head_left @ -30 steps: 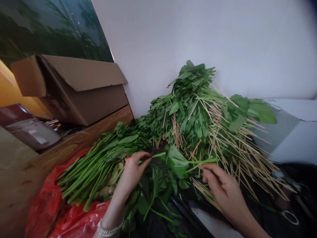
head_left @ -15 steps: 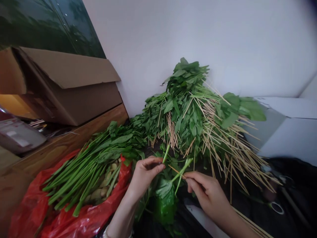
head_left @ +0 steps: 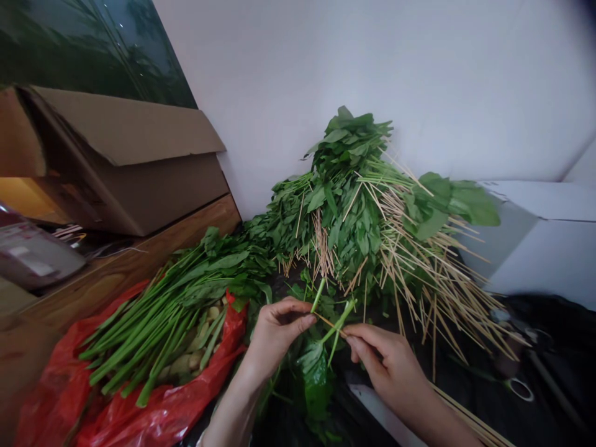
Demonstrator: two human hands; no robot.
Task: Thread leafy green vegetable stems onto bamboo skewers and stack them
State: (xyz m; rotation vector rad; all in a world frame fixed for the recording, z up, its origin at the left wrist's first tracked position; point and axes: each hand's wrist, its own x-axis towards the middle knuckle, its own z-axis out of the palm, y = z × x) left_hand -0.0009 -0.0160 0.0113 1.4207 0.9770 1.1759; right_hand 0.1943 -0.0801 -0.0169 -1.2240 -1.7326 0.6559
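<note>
One green stem (head_left: 318,294) is pinched in the left hand (head_left: 279,335); between the hands, a thin stick (head_left: 325,320), gripped by the right hand (head_left: 388,360), crosses a leafy stem (head_left: 346,311). Steadying near the stick's tip and pushing straight should limit splitting.

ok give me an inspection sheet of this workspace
surface: black plastic, largely covered by leafy greens
things at hand: wooden skewer crossing a leafy stem; piercing unclear
clutter: loose-ended skewers fanned among the greens; red plastic bag holding long green stalks
hands: left hand pinches a short green stem; right hand grips the skewer
cables: thin pale strand on the wooden ledge, possibly a cord
surroundings: open cardboard box left, pale wall behind, white box right
</note>
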